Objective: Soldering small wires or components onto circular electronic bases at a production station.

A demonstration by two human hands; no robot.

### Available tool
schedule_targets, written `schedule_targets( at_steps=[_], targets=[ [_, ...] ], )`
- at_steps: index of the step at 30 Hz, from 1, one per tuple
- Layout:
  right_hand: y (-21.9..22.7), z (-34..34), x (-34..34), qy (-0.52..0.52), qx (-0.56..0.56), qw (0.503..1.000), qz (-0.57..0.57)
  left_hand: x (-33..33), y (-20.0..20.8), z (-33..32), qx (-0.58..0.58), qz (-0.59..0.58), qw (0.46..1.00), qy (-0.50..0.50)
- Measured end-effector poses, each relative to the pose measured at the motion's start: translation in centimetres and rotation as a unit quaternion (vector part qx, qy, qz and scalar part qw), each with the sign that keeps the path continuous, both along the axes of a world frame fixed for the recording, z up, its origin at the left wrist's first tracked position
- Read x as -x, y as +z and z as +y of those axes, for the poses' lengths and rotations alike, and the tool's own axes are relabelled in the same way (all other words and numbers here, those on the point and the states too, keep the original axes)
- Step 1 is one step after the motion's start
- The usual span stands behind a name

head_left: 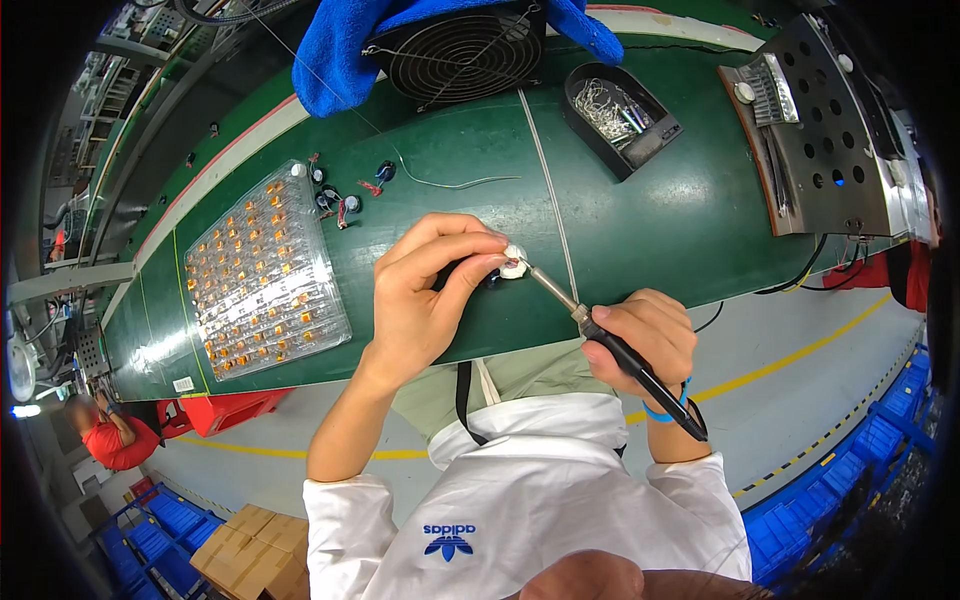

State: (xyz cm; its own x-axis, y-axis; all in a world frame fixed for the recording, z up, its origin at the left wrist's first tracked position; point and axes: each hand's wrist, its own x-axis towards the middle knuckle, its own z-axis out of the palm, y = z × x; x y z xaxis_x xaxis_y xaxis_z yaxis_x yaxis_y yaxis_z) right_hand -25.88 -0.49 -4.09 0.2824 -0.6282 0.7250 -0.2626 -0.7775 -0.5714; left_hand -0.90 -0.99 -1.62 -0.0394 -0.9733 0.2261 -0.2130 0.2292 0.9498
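My left hand (418, 290) is closed in a pinch, thumb and fingertips gripping a small white round part (514, 268) just above the green work surface. Thin wire seems to be at the part, though the fingers hide much of it. A soldering iron (640, 370) with a black handle is in my right hand (658, 330), the fingers wrapped round it. Its metal tip slants up and left to the right side of the white part, touching it or very close. Beyond the left hand lies a loose strand of thin silvery wire (465, 186).
A clear tray (341, 318) of small orange-topped parts lies left, several small dark components with wires (350, 204) beside it. Behind stand a black fan (465, 60) with blue cloth and a black bin (650, 143) of metal bits. A perforated metal stand (825, 150) is at right.
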Motion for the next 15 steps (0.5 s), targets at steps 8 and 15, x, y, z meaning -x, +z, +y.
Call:
schedule_targets(
  at_steps=[8,15],
  targets=[
    [0.19,0.03,0.04,0.0,-0.003,1.0,0.02,0.03,-0.12,-0.11,0.004,-0.002,1.0,-0.001],
    [0.44,0.02,0.06,0.008,-0.005,0.999,0.03,0.0,-0.24,-0.08,0.007,-0.006,1.0,0.001]
  ],
)
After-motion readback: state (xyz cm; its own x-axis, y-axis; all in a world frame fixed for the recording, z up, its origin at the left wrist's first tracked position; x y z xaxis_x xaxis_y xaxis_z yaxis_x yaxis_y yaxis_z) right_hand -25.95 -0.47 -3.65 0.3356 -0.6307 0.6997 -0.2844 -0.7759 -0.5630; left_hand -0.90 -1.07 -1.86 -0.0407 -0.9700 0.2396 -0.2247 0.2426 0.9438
